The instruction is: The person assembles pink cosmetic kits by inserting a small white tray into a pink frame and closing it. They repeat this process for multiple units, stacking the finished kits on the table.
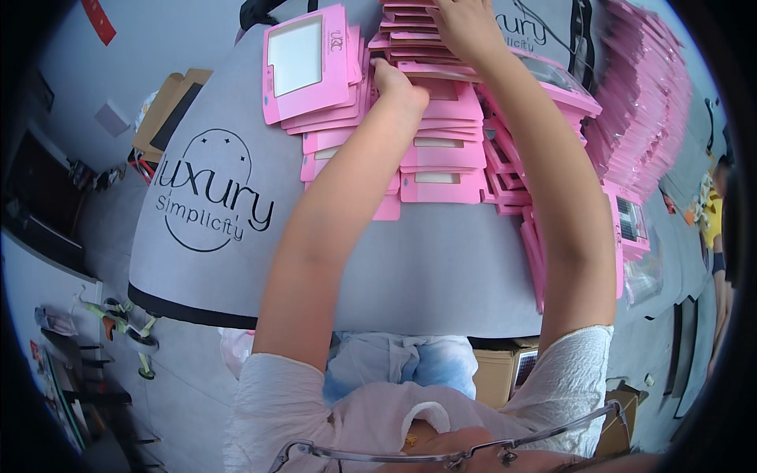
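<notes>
Flat pink window boxes lie in overlapping rows at the far side of the grey cloth-covered table. My left hand (400, 85) grips the near left corner of a pile of pink boxes (422, 46), thumb at its edge and other fingers mostly hidden. Over the far right part of that same pile, my right hand (467, 30) is closed, its fingertips cut off by the upper picture edge. Left of the pile, a pink box with a large white window (296, 59) tops another stack. Nearer me are rows of pink boxes with small windows (441, 188).
Many clear-wrapped pink packs (639, 102) are heaped at the far right. More pink boxes (628, 221) lie beside my right forearm. The grey tablecloth (426, 260) has a dark border. Cardboard boxes (493, 374) stand under the table, and an opened carton (169, 110) is beyond its left side.
</notes>
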The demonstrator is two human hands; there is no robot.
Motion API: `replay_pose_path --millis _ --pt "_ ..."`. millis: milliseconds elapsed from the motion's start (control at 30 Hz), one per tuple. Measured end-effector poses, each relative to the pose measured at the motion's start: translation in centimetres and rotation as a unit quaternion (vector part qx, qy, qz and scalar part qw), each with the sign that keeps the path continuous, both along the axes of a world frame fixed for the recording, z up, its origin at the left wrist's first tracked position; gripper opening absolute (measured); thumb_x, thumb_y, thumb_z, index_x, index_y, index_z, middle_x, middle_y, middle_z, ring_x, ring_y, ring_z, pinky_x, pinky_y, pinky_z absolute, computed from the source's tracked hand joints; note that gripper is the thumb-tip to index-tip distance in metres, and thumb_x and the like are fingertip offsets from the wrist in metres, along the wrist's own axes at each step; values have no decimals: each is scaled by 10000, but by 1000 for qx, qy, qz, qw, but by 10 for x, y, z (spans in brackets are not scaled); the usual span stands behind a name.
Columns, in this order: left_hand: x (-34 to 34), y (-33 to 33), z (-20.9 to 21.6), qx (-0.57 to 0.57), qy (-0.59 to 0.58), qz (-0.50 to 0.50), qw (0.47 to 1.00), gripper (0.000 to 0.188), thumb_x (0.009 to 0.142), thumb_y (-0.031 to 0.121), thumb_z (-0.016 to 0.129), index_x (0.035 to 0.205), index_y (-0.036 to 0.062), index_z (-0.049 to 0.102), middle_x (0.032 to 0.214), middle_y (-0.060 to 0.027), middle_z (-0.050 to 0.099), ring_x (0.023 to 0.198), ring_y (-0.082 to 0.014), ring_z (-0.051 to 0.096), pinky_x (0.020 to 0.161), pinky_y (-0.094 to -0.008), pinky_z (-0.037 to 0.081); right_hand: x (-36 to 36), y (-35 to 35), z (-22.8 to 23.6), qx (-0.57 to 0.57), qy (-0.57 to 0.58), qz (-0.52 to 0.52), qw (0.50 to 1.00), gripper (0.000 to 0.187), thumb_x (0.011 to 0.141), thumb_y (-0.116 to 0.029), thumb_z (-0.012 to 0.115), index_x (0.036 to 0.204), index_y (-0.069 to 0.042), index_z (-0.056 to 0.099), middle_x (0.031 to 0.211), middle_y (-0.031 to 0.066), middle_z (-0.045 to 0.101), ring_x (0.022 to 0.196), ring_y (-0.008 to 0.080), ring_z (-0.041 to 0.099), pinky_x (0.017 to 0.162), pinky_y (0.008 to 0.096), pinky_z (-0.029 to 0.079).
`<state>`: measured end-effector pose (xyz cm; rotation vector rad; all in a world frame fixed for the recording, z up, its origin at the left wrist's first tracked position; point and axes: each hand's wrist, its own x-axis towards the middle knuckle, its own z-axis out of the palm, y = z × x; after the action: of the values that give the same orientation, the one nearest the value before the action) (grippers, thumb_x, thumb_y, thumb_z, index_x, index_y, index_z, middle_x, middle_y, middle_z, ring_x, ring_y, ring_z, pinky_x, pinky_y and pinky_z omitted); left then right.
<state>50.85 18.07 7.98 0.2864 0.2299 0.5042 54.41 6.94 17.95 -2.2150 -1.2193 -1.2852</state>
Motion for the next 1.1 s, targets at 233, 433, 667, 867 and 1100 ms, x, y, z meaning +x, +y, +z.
replay_pose_path --millis 233,433,667,867,1100 --pt "-74 -42 40 68 -48 -128 988 627 907 480 19 1310 177 394 1279 -121 458 1185 -340 432 1027 -549 262 -84 -83 -39 20 54 201 978 448 759 -65 617 1179 -9 472 1295 229 382 1216 397 361 971 435 363" --pt "-89 -57 -10 106 45 -11 993 378 875 64 519 1179 -82 347 1096 -197 467 1083 -360 498 915 -430 476 -161 -180 -57 -41 254 171 951 395 775 -28 583 1161 -22 502 1320 208 373 1205 375 390 971 413 368" --pt "-70 -36 -26 161 126 37 978 365 860 -90 428 1178 -181 273 1174 -271 411 1022 -390 539 817 -353 564 -208 -303 -59 31 327 27 944 301 762 18 564 1057 -33 592 1234 152 504 1153 317 474 961 372 373" --pt "-17 -9 -7 166 126 72 975 281 903 46 464 1068 -164 374 1128 -259 471 977 -379 577 747 -353 581 -252 -389 -49 123 345 -106 924 222 794 17 530 1003 -7 602 1139 140 568 1082 278 526 930 345 385" --pt "-33 -10 -6 376 180 -82 905 321 939 147 429 979 -168 476 913 -241 592 865 -390 614 766 -324 562 -300 -443 -58 135 358 -146 912 187 878 -47 498 1026 13 594 1102 118 587 1027 201 553 861 282 425"
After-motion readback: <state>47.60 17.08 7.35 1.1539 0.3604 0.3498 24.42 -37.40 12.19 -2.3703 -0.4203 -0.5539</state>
